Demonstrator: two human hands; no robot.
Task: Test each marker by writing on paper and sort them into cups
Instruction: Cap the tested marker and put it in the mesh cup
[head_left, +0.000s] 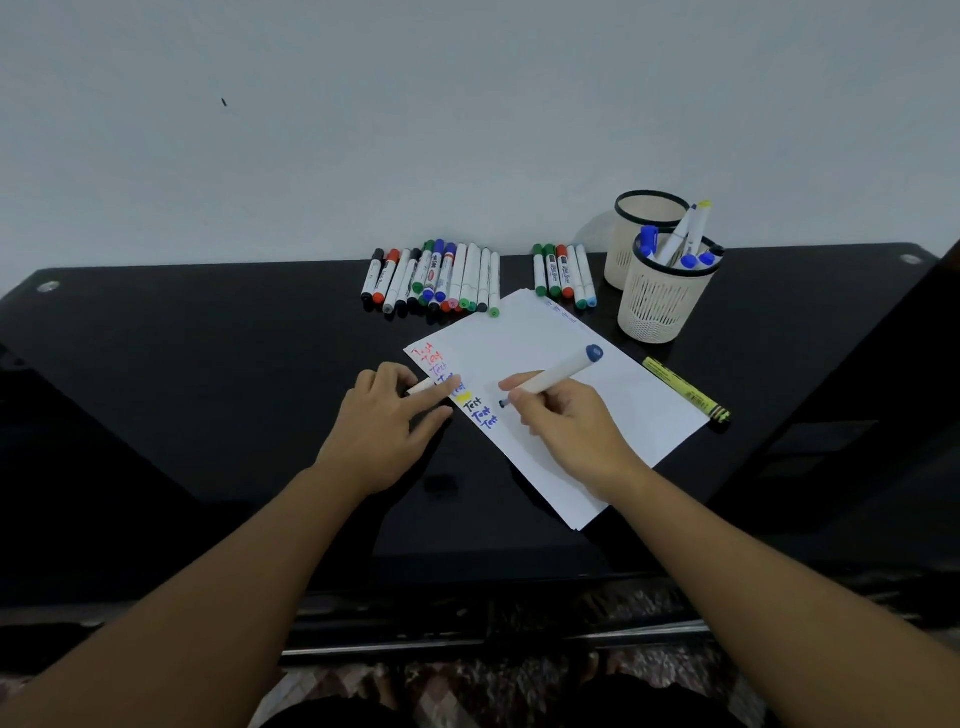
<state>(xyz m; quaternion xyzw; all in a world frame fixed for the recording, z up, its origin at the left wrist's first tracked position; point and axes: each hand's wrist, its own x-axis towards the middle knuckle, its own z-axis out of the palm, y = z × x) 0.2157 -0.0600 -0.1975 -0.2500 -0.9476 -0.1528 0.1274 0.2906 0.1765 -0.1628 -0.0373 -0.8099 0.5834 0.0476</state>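
Gripping a blue marker (558, 373) tip-down on the paper (561, 415), the right hand (566, 428) slants it up-right toward the near cup (667, 293), while the left hand (387, 431) pinches its cap (420, 387) and steadies the sheet

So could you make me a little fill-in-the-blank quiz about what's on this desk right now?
1. The right hand holds a marker with its tip on the ____.
2. The near cup holds markers, while the far cup looks ____.
3. The word written down the paper's left edge is ____.
4. The yellow highlighter lies to the paper's ____.

Missing words: paper; empty; Test; right
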